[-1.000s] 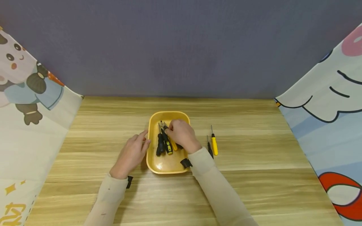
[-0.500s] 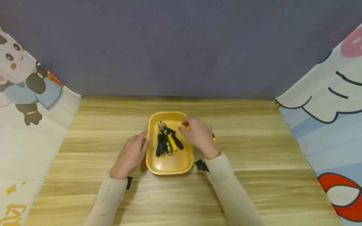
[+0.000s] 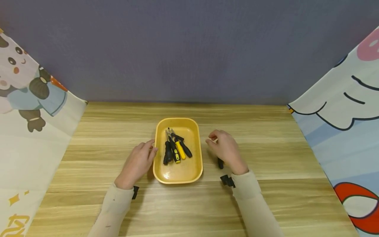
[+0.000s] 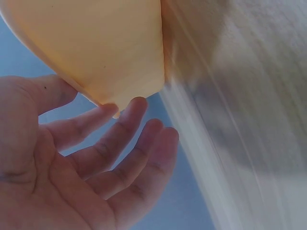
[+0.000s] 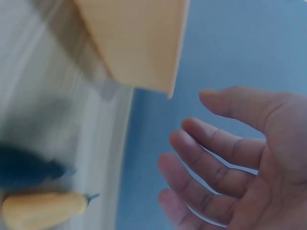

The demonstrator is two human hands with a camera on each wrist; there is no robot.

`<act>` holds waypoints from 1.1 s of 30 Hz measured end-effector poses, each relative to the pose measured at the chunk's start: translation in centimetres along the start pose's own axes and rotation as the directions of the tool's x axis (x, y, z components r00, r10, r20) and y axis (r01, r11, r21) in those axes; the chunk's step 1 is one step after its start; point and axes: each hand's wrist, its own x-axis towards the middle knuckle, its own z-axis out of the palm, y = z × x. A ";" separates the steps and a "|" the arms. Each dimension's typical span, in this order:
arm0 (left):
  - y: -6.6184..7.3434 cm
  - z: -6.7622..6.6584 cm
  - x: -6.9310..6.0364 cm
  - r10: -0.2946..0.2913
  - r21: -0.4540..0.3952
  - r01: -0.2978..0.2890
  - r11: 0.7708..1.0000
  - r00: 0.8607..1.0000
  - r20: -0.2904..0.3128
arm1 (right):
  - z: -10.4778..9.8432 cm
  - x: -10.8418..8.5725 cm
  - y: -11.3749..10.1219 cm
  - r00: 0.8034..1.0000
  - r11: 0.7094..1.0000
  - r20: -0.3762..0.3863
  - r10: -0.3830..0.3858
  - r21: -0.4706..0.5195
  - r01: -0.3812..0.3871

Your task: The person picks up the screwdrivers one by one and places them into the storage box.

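Note:
A yellow plastic tray [image 3: 177, 174] stands on the table with several screwdrivers inside, among them a yellow-handled screwdriver [image 3: 180, 150] and black-handled ones such as the screwdriver [image 3: 186, 149] at the right. My left hand [image 3: 137, 164] touches the tray's left side with thumb and fingertips, fingers relaxed, as the left wrist view shows. Right of the tray, my right hand [image 3: 228, 149] hovers with loosely bent fingers and nothing in them. Below it in the right wrist view lie a yellow-handled screwdriver [image 5: 43, 210] and a dark-handled screwdriver [image 5: 29, 167]; in the head view the hand mostly covers them.
The wood-grain table [image 3: 281, 148] reaches back to a grey-purple wall [image 3: 189, 52]. Cartoon-printed panels [image 3: 349, 148] close off both sides. A black strap piece [image 3: 227, 181] sits at my right cuff.
My right hand has come out of the tray and moved right, over the screwdrivers on the table. A black-handled screwdriver in the tray is now uncovered. My left hand has stayed put.

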 end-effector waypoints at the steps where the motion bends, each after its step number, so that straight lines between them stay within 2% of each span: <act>1: 0.0 0.0 0.0 -0.001 0.000 0.001 1.000 1.000 0.004 | 0.0 -0.1 0.4 1.000 1.000 -0.002 0.003 0.004 -0.003; 5: -0.1 0.1 0.0 -0.006 -0.001 0.006 1.000 1.000 0.011 | -0.2 -0.6 1.9 1.000 1.000 -0.012 0.029 0.003 -0.029; 11: 0.0 0.0 0.0 0.004 0.013 -0.004 1.000 1.000 -0.002 | -0.2 -1.2 4.1 0.992 0.992 -0.004 0.126 0.017 -0.126; 17: 0.2 0.0 0.0 0.001 0.018 -0.001 1.000 1.000 0.003 | 0.1 -1.5 5.9 0.987 0.986 -0.006 0.162 -0.040 -0.162; 23: 0.2 0.0 0.0 -0.001 0.017 0.001 1.000 1.000 0.006 | 0.7 -1.5 6.8 0.982 0.979 0.008 0.190 -0.078 -0.189; 33: 0.1 -0.1 0.0 -0.015 0.017 0.014 1.000 1.000 0.021 | 1.3 -1.3 7.2 0.971 0.968 0.025 0.237 -0.096 -0.233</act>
